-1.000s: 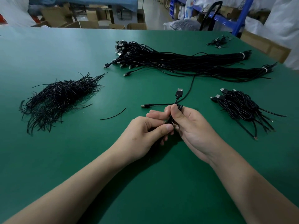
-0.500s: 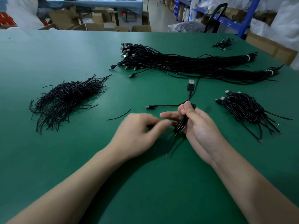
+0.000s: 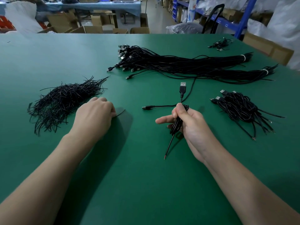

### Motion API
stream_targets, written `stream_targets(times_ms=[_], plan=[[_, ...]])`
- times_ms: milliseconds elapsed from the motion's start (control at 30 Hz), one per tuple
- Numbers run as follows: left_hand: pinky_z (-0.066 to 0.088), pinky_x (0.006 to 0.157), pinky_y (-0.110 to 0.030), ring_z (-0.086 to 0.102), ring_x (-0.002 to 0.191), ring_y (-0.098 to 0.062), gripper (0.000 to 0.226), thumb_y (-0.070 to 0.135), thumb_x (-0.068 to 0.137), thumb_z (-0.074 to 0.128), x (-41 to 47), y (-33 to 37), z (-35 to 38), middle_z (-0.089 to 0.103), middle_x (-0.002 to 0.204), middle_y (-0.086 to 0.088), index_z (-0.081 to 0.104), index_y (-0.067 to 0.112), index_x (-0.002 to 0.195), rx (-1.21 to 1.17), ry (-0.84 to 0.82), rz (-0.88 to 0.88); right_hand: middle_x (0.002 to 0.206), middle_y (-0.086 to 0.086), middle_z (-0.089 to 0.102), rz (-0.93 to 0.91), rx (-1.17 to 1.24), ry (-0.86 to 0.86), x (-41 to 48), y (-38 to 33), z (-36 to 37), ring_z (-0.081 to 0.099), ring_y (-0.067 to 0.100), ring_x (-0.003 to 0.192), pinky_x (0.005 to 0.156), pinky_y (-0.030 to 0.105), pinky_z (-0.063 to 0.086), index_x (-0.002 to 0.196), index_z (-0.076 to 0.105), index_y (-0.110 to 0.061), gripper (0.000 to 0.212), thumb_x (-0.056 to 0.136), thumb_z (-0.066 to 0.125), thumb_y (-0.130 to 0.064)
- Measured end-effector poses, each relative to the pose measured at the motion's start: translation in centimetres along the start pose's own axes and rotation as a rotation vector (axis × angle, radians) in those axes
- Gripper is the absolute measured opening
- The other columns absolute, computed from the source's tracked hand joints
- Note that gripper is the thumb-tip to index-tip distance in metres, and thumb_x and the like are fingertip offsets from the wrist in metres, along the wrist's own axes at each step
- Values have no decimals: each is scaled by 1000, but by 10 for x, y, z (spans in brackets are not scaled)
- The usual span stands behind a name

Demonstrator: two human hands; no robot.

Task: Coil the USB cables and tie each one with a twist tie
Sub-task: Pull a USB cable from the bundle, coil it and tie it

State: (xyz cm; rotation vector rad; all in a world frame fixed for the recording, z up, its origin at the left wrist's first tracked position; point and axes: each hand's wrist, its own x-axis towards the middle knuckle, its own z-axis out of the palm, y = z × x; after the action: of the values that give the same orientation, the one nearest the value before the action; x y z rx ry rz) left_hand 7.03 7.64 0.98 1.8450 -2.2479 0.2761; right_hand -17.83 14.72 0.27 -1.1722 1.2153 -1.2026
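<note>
My right hand grips a coiled black USB cable upright over the green table. The cable's USB plug sticks up above my thumb, and its bare wire end hangs down to the table. My index finger points left. My left hand is at the left, knuckles up, with its fingers curled down onto one end of a single loose black twist tie that lies on the table. The fingertips are hidden, and the rest of the tie pokes out to the right.
A heap of black twist ties lies just left of my left hand. Two long tied bundles of uncoiled cables stretch across the back. A pile of coiled cables sits at the right. One loose cable with a small plug lies between my hands.
My left hand has left the coil and moved left to the loose twist tie. My right hand alone now holds the coil, raised a little with the plug pointing up.
</note>
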Motion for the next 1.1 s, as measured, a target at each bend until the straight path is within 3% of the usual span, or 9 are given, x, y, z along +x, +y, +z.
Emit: stream_targets(times_ms=[133,300,400,533,633,733,800,967,1100], plan=[[42,65,-34,58,101,-23,25,34,104,48,-1,4,-3,58,103,2,69,22,101,32,-73,26,96,3,79,-2,-8,-1,0,0,0,58,22,123,116,63,22,82,43,-22,37,109,30,-43],[37,63,-30,57,93,-17,8,37,96,64,-3,2,-17,55,96,13,70,33,92,-6,-116,41,97,1,79,6,-4,9,-1,0,0,54,22,127,117,63,20,82,45,-22,37,109,30,-43],[48,78,-36,52,107,-19,12,35,99,62,-2,1,-18,54,105,9,71,28,98,-42,-167,92,97,-1,79,9,-2,5,-2,-1,0,54,18,128,118,60,19,84,48,-23,37,110,29,-43],[46,93,-36,45,113,-24,20,28,104,52,-1,2,-10,50,118,-2,67,17,109,69,-203,221,97,-2,79,-7,3,14,-2,-2,-2,55,16,127,117,57,21,85,49,-23,37,110,30,-42],[46,88,-34,58,98,-25,13,18,103,49,-2,21,-10,60,103,-5,59,12,97,-334,-179,154,102,-5,78,-51,4,25,-2,-2,-1,55,11,127,118,50,23,83,49,-22,37,110,32,-40],[45,61,-15,67,68,-12,14,11,101,56,-5,57,-14,70,76,0,60,14,88,-865,-227,-5,122,-15,72,-114,0,33,-3,-2,0,52,-10,123,105,21,28,77,53,-20,39,108,37,-39],[43,54,-12,68,64,-14,10,10,100,60,-10,78,-14,71,72,-1,64,10,90,-1085,-296,-46,136,-17,63,-188,-51,57,-3,-4,2,50,-13,125,98,8,30,74,59,-21,40,108,42,-34],[41,50,-13,58,57,-6,11,24,92,73,-22,94,-4,72,71,1,77,14,89,-1371,-452,-110,149,-15,52,-299,-88,58,-2,-5,6,38,-5,140,107,7,27,70,65,-25,39,99,44,-41],[38,51,-12,47,54,-5,19,38,84,78,-26,91,-1,68,68,1,81,20,90,-1459,-454,-166,147,-15,53,-259,-68,-14,-1,-2,6,40,-9,137,99,1,29,70,66,-24,42,105,46,-37]])
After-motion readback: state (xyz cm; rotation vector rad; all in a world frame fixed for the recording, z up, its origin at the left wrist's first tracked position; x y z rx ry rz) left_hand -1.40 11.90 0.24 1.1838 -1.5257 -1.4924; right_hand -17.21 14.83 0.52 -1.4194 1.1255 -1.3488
